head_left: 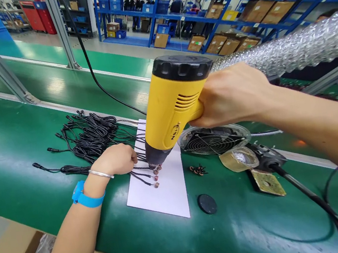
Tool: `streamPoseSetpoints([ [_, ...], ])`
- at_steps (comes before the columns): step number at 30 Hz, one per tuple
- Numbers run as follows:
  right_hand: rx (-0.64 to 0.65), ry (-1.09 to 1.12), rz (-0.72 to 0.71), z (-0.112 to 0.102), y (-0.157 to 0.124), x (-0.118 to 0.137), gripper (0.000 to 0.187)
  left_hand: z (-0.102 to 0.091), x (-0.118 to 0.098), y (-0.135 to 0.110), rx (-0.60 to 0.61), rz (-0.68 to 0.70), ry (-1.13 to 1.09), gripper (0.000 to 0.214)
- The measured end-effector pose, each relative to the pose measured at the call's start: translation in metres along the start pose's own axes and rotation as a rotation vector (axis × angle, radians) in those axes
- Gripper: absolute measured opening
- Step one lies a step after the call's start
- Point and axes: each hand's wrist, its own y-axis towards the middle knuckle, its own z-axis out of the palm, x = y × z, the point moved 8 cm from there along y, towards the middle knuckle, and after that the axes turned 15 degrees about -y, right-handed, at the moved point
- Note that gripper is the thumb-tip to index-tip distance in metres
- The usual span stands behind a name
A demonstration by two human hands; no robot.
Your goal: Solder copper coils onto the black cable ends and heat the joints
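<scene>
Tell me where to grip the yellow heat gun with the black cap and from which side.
Grip the yellow heat gun by its handle, coming from the right, as the right hand does: the handle juts sideways while the nozzle points down at the white paper sheet.

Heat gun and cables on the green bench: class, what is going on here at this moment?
A person works at a green bench. The right hand grips a yellow heat gun, nozzle pointing down at the ends of thin black cables lying on a white sheet. The left hand, with a blue wrist strap on that arm, presses the cables down beside the nozzle. The rest of the cable bundle lies to the left. A small fan and a black disc sit nearby.
</scene>
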Motion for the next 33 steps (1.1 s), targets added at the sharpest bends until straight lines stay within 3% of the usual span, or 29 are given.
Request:
streamPoseSetpoints([
  [10,-0.006,-0.011,0.021,-0.006,-0.001,-0.002,0.057,-0.007,0.004,-0.004,-0.043,0.001,0.029,0.037],
  [17,-0.024,-0.014,0.006,-0.01,-0.009,0.004,0.057,-0.027,0.021,-0.016,-0.104,-0.107,0.051,0.037],
  [27,-0.007,-0.039,0.016,-0.016,-0.007,0.016,0.061,-0.06,0.052,-0.032,-0.297,-0.236,0.058,0.038],
  [33,0.053,-0.022,-0.017,-0.018,-0.01,0.021,0.063,-0.071,0.06,-0.039,-0.43,-0.231,0.017,0.036],
])
